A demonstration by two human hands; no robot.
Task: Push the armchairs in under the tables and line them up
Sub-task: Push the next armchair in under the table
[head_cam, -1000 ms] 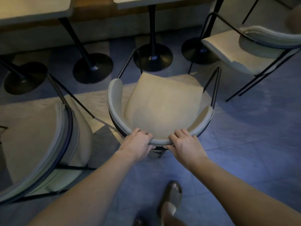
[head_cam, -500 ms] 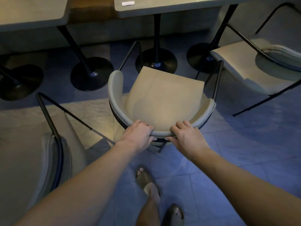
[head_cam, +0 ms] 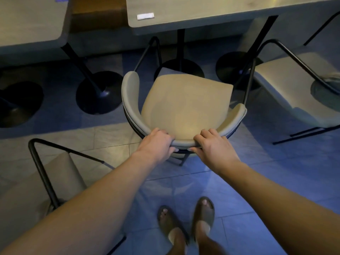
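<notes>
At the table [head_cam: 202, 13], both hands [head_cam: 158, 144] grip the armchair [head_cam: 184, 105] backrest; seat faces the table.

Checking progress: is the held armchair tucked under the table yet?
Not yet. The armchair seat lies almost wholly clear of the table edge; both hands grip its backrest.

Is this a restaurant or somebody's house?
Most likely a cafe or restaurant. Several grey tabletops stand in a row on black round pedestal bases, matching beige cushioned armchairs with black metal frames face them, and a small white packet lies on one table.
</notes>
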